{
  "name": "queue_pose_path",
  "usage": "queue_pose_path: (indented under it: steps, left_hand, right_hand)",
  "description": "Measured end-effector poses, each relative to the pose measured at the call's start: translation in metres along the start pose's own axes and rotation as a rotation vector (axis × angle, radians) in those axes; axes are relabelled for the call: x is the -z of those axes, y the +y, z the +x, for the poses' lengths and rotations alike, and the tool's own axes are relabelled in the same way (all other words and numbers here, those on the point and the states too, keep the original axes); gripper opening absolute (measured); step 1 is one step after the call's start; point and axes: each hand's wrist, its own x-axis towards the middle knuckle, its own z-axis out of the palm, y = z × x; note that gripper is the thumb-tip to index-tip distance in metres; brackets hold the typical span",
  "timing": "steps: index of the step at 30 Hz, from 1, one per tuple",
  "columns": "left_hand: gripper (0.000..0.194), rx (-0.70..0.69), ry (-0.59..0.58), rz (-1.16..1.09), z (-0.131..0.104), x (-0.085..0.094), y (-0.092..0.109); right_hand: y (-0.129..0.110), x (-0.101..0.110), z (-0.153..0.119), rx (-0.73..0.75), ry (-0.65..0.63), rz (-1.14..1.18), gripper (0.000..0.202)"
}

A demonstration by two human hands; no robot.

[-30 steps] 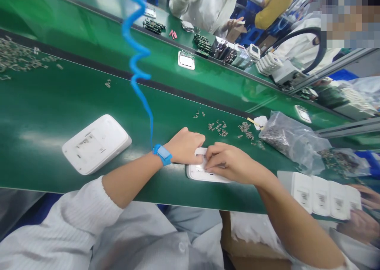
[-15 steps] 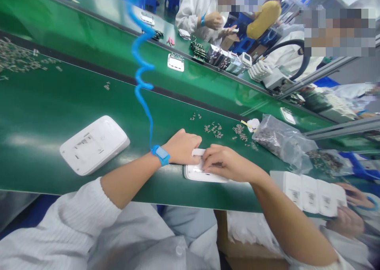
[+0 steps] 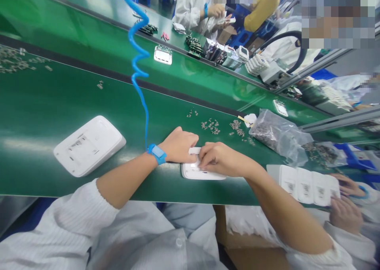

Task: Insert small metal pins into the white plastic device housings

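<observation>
A white plastic housing (image 3: 204,175) lies on the green bench in front of me. My left hand (image 3: 180,145) is curled over its left and far side, fingers closed on it. A blue wrist strap (image 3: 157,154) with a coiled cord is around my left wrist. My right hand (image 3: 221,158) rests over the housing with thumb and fingers pinched together at its upper face. Whatever is between those fingertips is hidden. To the left, a larger white device casing (image 3: 89,145) lies with its label recess facing up. Small metal clips (image 3: 210,125) are scattered beyond my hands.
A clear bag of metal parts (image 3: 270,131) lies to the right. White casings (image 3: 305,185) stand in a row by a co-worker's hands (image 3: 347,214). Behind a dark rail (image 3: 118,78), a green belt carries a white part with a circuit board (image 3: 162,55). Another pile of clips (image 3: 14,60) is far left.
The view has shifted a little. The white part on the belt has moved left. Both my hands stay on the housing, with only slight movement of the right fingers.
</observation>
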Motion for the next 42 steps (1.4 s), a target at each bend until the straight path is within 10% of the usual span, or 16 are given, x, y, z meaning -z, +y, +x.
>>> queue_pose_path:
  steps: [42]
  left_hand:
    - [0.028, 0.0, -0.01, -0.032, 0.001, 0.0, -0.003]
  right_hand:
    - [-0.001, -0.006, 0.003, -0.021, 0.093, -0.026, 0.024]
